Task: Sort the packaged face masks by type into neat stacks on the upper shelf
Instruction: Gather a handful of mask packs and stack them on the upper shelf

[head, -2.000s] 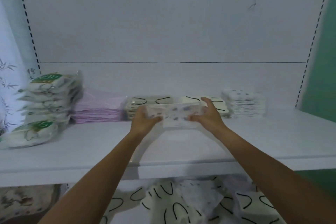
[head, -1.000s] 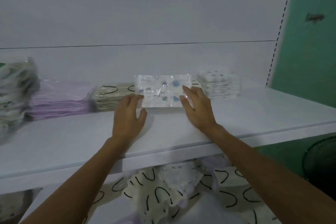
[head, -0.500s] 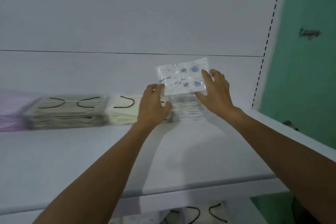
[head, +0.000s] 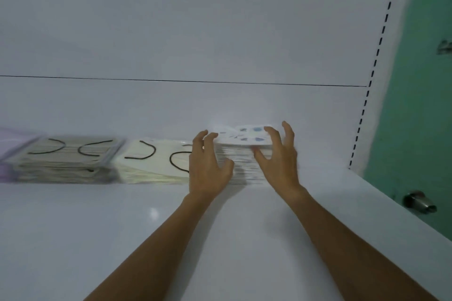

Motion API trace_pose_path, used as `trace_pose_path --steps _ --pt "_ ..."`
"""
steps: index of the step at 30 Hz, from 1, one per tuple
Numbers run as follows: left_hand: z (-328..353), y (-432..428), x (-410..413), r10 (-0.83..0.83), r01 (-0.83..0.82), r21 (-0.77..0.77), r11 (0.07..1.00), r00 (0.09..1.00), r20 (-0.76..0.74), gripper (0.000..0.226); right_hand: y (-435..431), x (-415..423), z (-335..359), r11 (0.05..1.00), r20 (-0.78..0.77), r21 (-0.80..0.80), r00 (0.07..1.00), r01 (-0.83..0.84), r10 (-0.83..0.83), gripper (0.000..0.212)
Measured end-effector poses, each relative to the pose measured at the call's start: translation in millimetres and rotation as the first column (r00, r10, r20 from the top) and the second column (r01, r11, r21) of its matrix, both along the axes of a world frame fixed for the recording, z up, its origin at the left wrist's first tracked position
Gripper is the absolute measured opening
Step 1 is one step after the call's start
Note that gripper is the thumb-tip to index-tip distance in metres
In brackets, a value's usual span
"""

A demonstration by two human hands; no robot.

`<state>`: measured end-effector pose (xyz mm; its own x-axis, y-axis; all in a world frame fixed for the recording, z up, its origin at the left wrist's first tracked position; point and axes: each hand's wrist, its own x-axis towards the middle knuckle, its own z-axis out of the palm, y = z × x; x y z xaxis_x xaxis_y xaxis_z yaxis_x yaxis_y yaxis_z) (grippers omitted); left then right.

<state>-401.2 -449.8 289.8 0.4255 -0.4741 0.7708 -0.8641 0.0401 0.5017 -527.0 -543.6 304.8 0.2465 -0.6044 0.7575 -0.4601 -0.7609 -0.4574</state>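
Observation:
A clear packet holding a white mask with blue prints lies on top of the stack of matching packets at the right end of the row on the white upper shelf. My left hand is at the stack's left side, bent fingers touching the top packet's left edge and thumb against the stack's front. My right hand is at the stack's right side with spread, bent fingers over the packet and thumb at the front.
Left of this stack stand a cream stack with black ear loops, a grey-beige stack with black loops and the edge of a purple stack. A green wall with a metal knob borders the shelf's right end.
The packet, held up in both hands above the stack half a second ago, now lies on top of it. Both hands came down to the stack's sides.

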Motion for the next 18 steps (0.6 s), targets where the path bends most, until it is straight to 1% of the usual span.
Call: trace_pose_path --steps 2,3,5,7,9,11,13,15,18 --pt "-7.8 -2.3 -5.0 0.005 -0.006 0.021 1.0 0.999 0.04 0.065 -4.0 -4.5 -5.8 0.997 -0.043 0.005 0.996 0.079 -0.079 0.058" --pt "-9.3 -3.6 -6.2 0.004 -0.006 0.028 1.0 0.998 0.055 0.064 -6.3 -7.1 -6.0 0.995 -0.07 0.031 0.993 0.095 -0.093 0.063" --pt "-10.0 -4.5 -4.9 0.013 -0.016 0.042 0.999 0.997 0.072 0.061 -11.0 -9.8 -5.5 0.994 -0.147 0.094 0.988 0.059 -0.044 0.072" --pt "-9.9 -3.1 -2.7 0.059 -0.066 0.06 0.996 0.992 0.109 0.057 -13.6 -10.7 -6.0 0.99 -0.202 0.138 0.979 -0.001 0.029 0.077" --pt "-9.4 -0.4 -0.6 0.107 -0.113 0.074 0.991 0.991 0.08 0.059 -14.4 -10.6 -6.4 0.988 -0.163 0.15 0.985 -0.033 0.057 0.076" --pt "-6.8 3.9 0.6 0.153 -0.154 0.048 0.987 0.988 0.021 0.055 -13.8 -10.8 -3.6 0.993 -0.067 0.117 0.998 -0.001 0.009 0.075" --pt "-3.2 8.2 1.1 0.186 -0.187 0.009 0.982 0.981 0.06 0.048 -12.7 -10.0 0.5 0.994 0.013 0.106 0.999 0.03 -0.031 0.078" --pt "-3.7 9.8 3.0 0.161 -0.161 0.0 0.987 0.983 0.084 0.043 -9.8 -7.8 0.1 0.994 0.022 0.106 0.999 0.026 -0.029 0.08" --pt "-8.8 10.4 1.4 0.072 -0.074 0.023 0.997 0.995 0.069 0.054 -9.7 -6.6 -2.7 0.986 0.001 0.158 0.998 0.055 -0.056 0.089"
